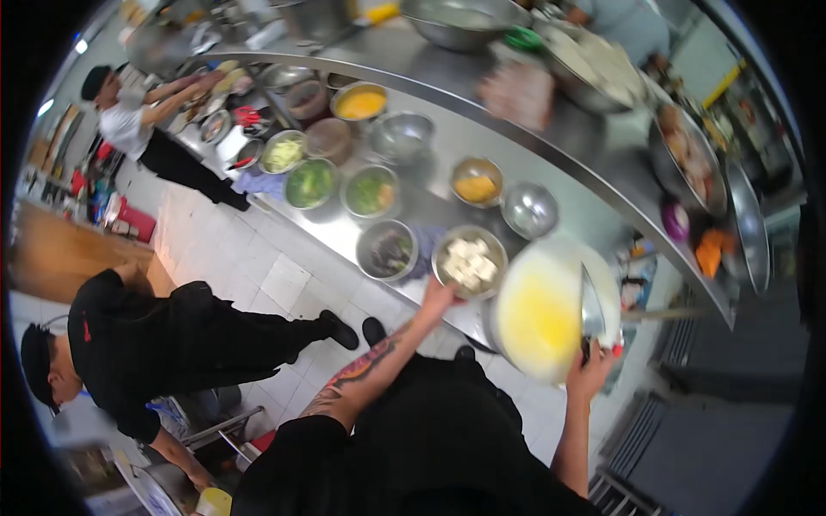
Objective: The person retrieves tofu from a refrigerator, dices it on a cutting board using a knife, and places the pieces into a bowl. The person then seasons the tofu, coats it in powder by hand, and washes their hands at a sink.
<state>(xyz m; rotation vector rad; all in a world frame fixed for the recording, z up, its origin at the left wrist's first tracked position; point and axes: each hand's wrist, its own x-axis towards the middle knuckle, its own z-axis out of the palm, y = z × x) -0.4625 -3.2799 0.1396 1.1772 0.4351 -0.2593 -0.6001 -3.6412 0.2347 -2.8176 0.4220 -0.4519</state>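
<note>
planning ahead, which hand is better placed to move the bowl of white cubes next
Probably the left hand: it is at the rim of the bowl, while the right hand holds the knife over the round board.

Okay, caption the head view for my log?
Kitchen worker's left hand on a bowl of white cubes, right hand holding a knife.

On table (439,205): cutting board (529,322). Just left of cutting board: cube bowl (495,239). Farther left: near-edge bowl (367,256), greens bowls (298,196) slightly behind. Behind left: small bowl (529,210), then wedge bowl (459,176). On or over right part, unclear which: knife (591,305). Beyond, raised: shelf (589,146) with pans (750,225), onion (675,221) behind right.
</note>
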